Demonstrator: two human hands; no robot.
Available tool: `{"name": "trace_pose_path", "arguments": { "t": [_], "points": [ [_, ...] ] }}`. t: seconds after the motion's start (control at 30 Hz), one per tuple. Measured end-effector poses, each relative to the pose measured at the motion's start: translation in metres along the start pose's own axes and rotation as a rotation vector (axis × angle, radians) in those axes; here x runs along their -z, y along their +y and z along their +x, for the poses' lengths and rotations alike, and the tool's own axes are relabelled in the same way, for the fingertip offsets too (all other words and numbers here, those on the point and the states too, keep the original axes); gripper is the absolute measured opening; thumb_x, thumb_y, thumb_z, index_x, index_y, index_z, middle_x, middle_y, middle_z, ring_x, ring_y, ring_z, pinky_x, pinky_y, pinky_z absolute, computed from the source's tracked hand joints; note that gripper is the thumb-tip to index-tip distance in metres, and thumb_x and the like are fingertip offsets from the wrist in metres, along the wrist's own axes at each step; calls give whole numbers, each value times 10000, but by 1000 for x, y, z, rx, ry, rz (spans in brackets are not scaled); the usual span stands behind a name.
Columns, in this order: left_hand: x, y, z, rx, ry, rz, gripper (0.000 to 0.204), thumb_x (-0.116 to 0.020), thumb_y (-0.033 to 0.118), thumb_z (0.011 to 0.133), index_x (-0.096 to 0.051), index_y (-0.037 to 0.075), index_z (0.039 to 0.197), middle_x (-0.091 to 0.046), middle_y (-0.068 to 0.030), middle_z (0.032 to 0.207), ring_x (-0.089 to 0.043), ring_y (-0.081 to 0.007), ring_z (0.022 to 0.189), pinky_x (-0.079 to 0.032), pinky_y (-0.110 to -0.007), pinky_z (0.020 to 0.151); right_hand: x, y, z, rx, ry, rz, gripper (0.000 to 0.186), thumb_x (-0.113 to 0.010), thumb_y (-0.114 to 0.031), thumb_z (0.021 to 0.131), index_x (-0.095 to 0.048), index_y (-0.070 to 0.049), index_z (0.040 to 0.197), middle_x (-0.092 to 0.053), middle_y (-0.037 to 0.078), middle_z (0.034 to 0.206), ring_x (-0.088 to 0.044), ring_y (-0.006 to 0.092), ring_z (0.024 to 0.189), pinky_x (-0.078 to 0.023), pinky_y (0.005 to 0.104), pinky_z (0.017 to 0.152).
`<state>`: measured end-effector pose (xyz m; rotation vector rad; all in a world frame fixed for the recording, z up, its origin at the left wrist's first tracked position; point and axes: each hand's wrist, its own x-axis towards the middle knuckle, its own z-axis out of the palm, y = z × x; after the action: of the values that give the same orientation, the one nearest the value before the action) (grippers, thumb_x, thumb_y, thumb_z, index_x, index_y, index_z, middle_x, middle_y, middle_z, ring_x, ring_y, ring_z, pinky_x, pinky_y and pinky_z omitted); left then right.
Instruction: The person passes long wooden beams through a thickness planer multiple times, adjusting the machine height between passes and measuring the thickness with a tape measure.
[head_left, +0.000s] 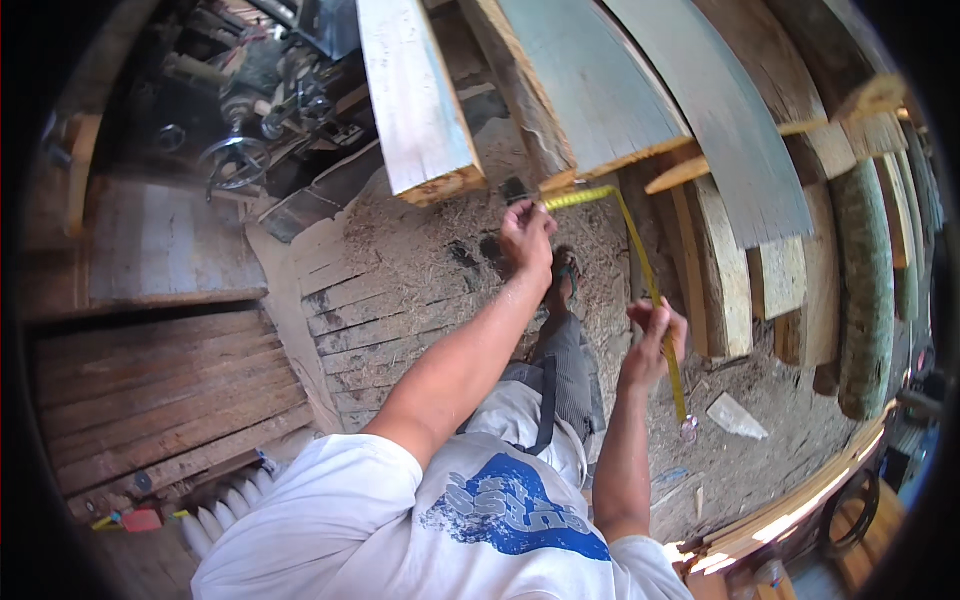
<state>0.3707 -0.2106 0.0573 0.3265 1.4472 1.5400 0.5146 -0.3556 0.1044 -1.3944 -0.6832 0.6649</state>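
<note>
My left hand (pixel 527 233) is closed on a yellow tape measure (pixel 580 198) at the end of a thick board (pixel 520 110). The blade runs to the right, bends sharply and hangs down toward the lower right, with a small shiny piece at its lower end. My right hand (pixel 657 335) pinches the hanging blade with thumb and fingers. A pale plank (pixel 417 100) lies just left of the board, and wider grey planks (pixel 720 115) lie to its right, their ends jutting toward me.
Machinery with a handwheel (pixel 235 165) stands at upper left beside a metal surface (pixel 170 240). Stacked timbers (pixel 775 275) and a log (pixel 865 330) fill the right. Wooden slats (pixel 170 400) lie at lower left. Shavings cover the floor (pixel 390 300), where my foot stands.
</note>
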Motion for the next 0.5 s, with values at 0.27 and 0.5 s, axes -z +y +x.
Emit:
{"name": "trace_pose_path", "arguments": {
  "t": [0.27, 0.5],
  "points": [
    [116, 137, -1, 102, 30, -89, 126, -614, 84, 907, -551, 77, 1016, -607, -27, 855, -622, -100, 733, -567, -254, 658, -35, -98, 18, 100, -338, 2, 304, -535, -295, 990, -525, 7, 962, -626, 128, 635, -630, 180, 541, -512, 289, 569],
    [159, 154, 126, 200, 97, -405, 96, -641, 164, 898, -584, 94, 929, -612, -9, 778, -625, -112, 710, -556, -271, 672, -208, -172, 99, 279, -916, -75, 286, -572, -254, 974, -551, 16, 883, -634, 103, 645, -649, 174, 553, -477, 238, 561]
  ]
}}
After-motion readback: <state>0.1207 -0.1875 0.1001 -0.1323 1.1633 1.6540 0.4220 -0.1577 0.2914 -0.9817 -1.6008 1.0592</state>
